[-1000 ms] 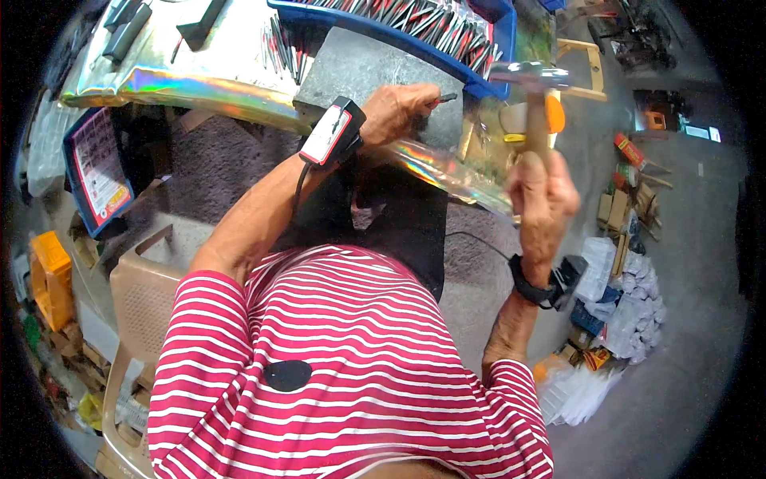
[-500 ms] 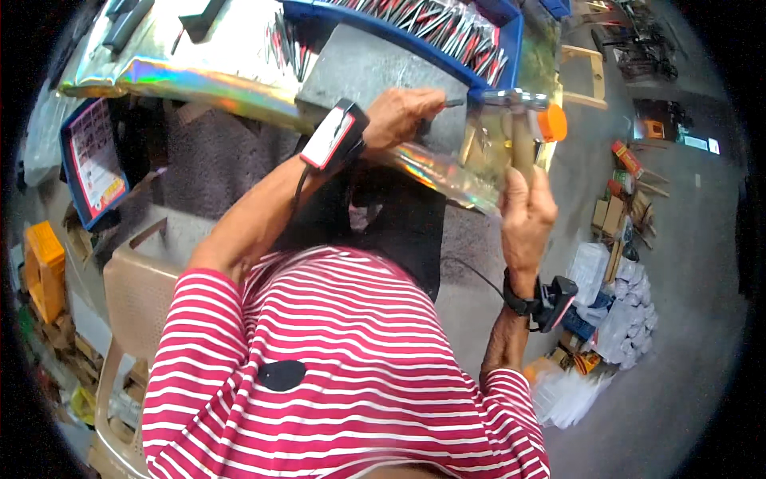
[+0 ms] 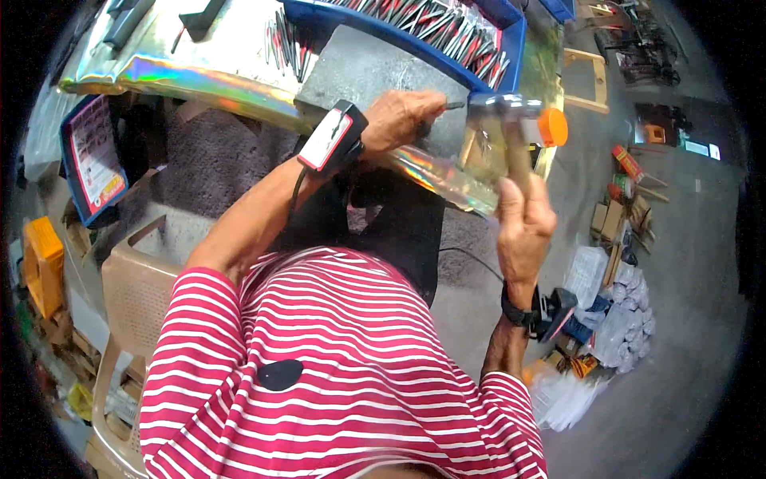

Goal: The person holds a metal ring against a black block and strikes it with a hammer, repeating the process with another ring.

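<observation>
My left hand (image 3: 403, 118) is closed over the grey slab (image 3: 375, 68), pinching a thin dark rod (image 3: 455, 104) whose tip sticks out to the right. What the rest of the rod looks like is hidden by the fingers. In my right hand (image 3: 525, 227) is a hammer (image 3: 517, 156), gripped low on its wooden handle. Its shiny metal head is blurred and sits just right of the rod's tip; whether the two touch I cannot tell.
Behind the slab stands a blue tray (image 3: 517, 48) full of slender red, black and silver pieces. Similar loose pieces (image 3: 287, 48) lie left of it on the foil-covered table (image 3: 215, 56). An orange cap (image 3: 552, 126) is beside the hammer head. A plastic chair (image 3: 140, 295) stands at my left.
My right hand has come slightly nearer to me with the hammer, and the hammer head has shifted a little left and blurred. My left hand stays in place with the rod.
</observation>
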Demonstrator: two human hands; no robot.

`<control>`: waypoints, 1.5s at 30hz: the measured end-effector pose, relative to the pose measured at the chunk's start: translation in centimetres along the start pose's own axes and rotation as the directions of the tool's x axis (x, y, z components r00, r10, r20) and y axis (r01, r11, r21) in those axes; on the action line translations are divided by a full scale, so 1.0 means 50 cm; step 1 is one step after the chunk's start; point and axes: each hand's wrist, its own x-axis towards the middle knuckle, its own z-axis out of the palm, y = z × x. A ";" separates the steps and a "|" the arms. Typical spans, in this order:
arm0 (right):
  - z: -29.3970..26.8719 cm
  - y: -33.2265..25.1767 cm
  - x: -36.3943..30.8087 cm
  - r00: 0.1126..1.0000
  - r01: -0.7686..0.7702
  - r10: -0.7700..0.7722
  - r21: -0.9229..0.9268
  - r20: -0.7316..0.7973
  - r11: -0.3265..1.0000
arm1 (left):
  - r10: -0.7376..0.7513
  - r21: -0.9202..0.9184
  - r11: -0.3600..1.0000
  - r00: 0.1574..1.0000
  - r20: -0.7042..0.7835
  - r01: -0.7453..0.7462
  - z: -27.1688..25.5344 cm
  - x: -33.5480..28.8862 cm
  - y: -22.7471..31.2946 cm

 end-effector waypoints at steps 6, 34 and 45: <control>-0.062 -0.054 -0.001 0.956 -0.051 0.130 0.291 -0.262 0.955 | -0.029 0.060 0.998 0.999 0.043 0.027 -0.005 0.014 0.006; 0.029 -0.003 -0.013 0.997 0.033 -0.043 -0.149 -0.062 0.988 | -0.026 0.000 1.000 0.998 0.064 0.026 -0.005 0.015 0.006; 0.057 0.018 -0.082 0.927 -0.332 0.374 0.505 0.019 0.797 | -0.032 0.048 0.998 0.999 0.037 0.030 -0.002 0.012 0.002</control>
